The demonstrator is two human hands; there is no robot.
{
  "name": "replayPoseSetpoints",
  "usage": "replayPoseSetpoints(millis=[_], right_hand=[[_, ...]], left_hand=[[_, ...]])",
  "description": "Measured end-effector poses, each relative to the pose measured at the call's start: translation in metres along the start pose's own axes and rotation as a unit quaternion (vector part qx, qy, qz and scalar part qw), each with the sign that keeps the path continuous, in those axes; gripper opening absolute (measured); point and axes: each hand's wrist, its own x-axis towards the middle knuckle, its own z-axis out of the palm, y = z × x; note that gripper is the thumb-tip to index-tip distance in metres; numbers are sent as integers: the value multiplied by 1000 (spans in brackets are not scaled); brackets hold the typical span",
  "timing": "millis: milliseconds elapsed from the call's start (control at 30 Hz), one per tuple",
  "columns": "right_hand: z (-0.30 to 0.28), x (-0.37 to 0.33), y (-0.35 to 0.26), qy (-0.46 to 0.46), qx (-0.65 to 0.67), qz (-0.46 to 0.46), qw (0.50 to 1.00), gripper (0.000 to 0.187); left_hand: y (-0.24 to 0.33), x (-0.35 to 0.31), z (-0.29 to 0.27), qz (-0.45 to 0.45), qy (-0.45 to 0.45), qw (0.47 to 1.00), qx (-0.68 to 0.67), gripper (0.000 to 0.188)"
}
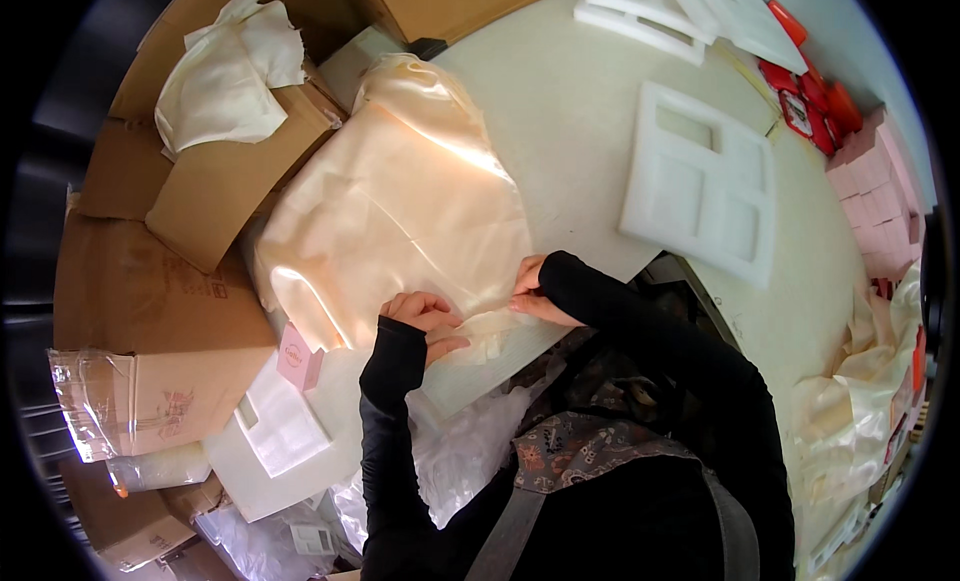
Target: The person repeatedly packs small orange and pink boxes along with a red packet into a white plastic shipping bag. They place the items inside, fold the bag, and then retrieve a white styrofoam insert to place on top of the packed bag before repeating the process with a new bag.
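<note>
A peach-cream satin cloth [400, 191] is spread over the white table in front of me, with a frayed pale strip along its near edge. My left hand [425, 319] is closed on that near edge, fingers curled and thumb below. To its right, my right hand [540, 293] pinches the same edge near the cloth's right corner. Some fingertips are hidden by the fabric. A small pink box [297, 359] stands just left of my left hand, by the cloth's near left corner.
Cardboard boxes [190, 341] crowd the left side, with a loose cream cloth [235, 81] draped on a flap. White foam frames [700, 181] lie at right. Pink boxes [875, 186] are stacked at far right, above more satin [850, 411]. Clear plastic [460, 461] hangs below the table edge.
</note>
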Motion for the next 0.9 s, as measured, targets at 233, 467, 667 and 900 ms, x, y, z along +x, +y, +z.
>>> replayPoseSetpoints(millis=[233, 467, 667, 900], right_hand=[[-79, 29, -51, 41, 279, 57, 958, 24], [-283, 83, -64, 261, 322, -99, 905, 29], [-432, -5, -72, 383, 223, -175, 879, 26], [-458, -186, -75, 477, 21, -173, 861, 24]], left_hand=[[-31, -7, -46, -59, 185, 968, 157, 28], [-66, 87, -196, -153, 331, 841, 399, 29], [29, 270, -272, 23, 435, 871, 227, 30], [85, 332, -213, 245, 389, 847, 268, 36]])
